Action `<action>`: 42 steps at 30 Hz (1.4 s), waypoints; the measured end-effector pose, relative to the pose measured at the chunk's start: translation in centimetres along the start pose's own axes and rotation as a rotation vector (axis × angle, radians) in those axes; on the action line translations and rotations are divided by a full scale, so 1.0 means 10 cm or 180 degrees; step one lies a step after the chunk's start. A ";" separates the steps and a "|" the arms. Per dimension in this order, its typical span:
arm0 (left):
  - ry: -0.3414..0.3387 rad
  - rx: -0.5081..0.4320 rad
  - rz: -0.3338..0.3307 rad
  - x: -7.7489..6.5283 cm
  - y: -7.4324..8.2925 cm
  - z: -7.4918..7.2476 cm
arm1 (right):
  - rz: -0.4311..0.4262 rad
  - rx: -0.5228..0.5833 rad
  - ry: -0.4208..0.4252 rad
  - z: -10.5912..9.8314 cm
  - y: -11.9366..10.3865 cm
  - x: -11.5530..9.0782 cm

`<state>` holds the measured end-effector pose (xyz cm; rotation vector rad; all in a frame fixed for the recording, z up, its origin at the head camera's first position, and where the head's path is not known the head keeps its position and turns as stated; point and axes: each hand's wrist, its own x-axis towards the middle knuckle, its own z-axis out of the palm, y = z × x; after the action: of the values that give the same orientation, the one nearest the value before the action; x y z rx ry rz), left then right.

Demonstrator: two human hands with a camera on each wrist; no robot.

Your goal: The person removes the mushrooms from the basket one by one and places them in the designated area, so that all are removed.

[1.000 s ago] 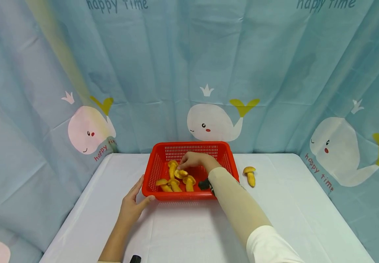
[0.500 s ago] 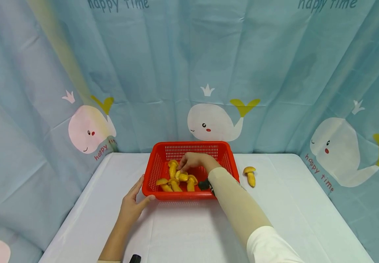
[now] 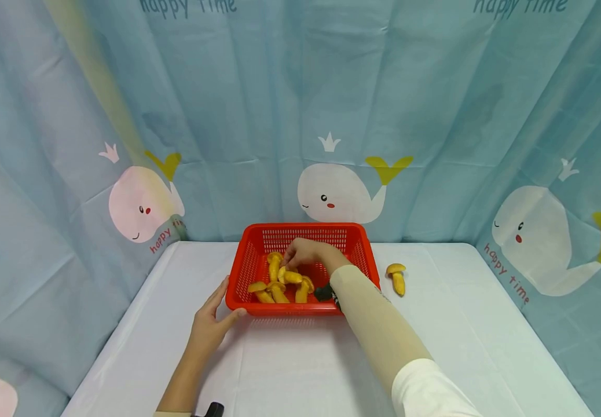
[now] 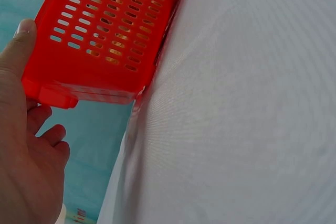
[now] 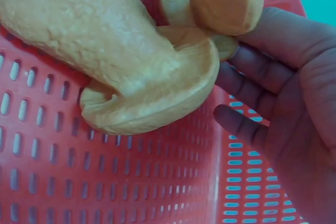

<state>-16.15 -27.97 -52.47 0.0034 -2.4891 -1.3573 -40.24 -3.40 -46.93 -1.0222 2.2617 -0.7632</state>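
Observation:
A red plastic basket with slotted walls holds several yellow-brown mushrooms, among them one at the back left. My left hand grips its front left corner, thumb on the front rim and fingers along the left side; the left wrist view shows the thumb at the rim and curled fingertips below it. Inside the basket my right hand pinches a mushroom lying over the others. Close up, its rounded cap hides part of my grip. A larger-looking mushroom fills the near part of that view.
One more mushroom lies on the white tablecloth, right of the basket. A blue curtain with printed whales hangs close behind the basket and along both sides. A small black object shows near my left forearm.
The pinched mushroom has turned, its stem now pointing to the right. A mushroom at the front has shifted slightly right and leans more. My left hand and the basket stay in place.

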 end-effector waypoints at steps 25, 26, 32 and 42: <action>0.0043 -0.0034 0.0112 0.00 -0.01 0.01 | -0.0217 -0.0199 0.0794 -0.32 -0.36 -0.25; 0.0045 -0.0049 0.0117 0.01 -0.01 0.01 | -0.0236 -0.0234 0.0832 -0.33 -0.38 -0.27; 0.0035 -0.0005 0.0102 0.00 -0.01 0.01 | -0.0226 -0.0279 0.1061 -0.34 -0.46 -0.41; 0.0048 0.0010 0.0125 0.01 0.00 0.02 | -0.0291 -0.0275 0.1404 -0.38 -0.55 -0.69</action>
<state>-16.29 -27.85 -52.55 -0.0344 -2.4659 -1.3326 -36.21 0.02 -38.86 -1.0872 2.6522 -1.0197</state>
